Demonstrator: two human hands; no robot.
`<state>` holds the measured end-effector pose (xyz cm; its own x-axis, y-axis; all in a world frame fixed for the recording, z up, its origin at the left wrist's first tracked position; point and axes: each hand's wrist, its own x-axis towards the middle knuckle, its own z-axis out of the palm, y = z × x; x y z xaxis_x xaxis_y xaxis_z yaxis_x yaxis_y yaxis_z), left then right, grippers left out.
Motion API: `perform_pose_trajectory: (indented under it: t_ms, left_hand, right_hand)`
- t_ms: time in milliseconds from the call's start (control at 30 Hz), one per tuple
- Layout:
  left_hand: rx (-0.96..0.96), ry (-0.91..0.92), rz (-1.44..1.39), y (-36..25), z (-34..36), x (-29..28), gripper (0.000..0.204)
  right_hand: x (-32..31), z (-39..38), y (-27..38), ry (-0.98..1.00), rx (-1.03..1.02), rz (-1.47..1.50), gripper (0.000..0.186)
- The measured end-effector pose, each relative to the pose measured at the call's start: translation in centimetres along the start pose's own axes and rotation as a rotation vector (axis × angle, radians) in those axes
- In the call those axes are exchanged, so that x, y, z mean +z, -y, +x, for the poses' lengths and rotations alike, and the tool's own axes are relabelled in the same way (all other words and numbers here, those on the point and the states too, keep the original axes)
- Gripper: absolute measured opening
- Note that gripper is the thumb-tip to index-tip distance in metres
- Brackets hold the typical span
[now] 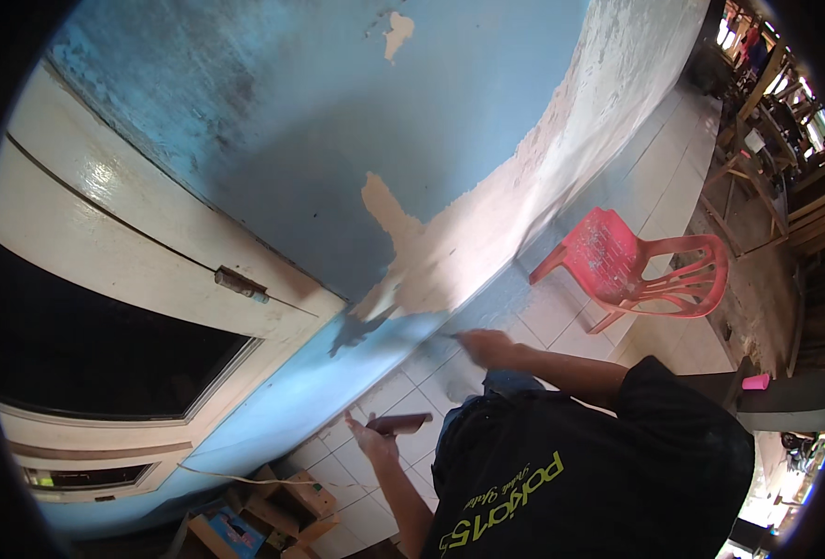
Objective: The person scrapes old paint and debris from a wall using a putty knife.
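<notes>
My left hand [371, 440] holds a flat, brown, rectangular piece [401, 424], low in front of the wall; its exact kind I cannot make out. Farther right, my right hand [489, 348] is closed, and a thin dark tip [446, 335] juts from it toward the wall. The rest of what it grips is hidden by the fingers. Ahead stands a blue painted wall [319, 177], with a pale bare patch [440, 256] where the paint is gone. A hand-shaped shadow falls on the wall's lower part. Neither hand visibly touches the wall.
A red plastic chair [603, 252], speckled with pale flakes, stands on the tiled floor [547, 317] at right. At left is a cream door [114, 224] with a dark glass panel. Cardboard boxes [286, 503] and a thin cable [272, 481] lie at lower left.
</notes>
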<state>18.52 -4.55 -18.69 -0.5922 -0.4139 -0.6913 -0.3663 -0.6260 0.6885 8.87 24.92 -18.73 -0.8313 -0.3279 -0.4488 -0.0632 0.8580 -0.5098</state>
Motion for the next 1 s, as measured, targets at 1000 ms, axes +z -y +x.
perform_pose_trajectory:
  t_ms: [1000]
  left_hand:
    - [0.398, 0.236, -0.012, 3.3, -13.1, 7.2, 0.065]
  right_hand:
    - [-3.7, -13.9, 5.4, 0.273, -0.377, 0.095, 0.044]
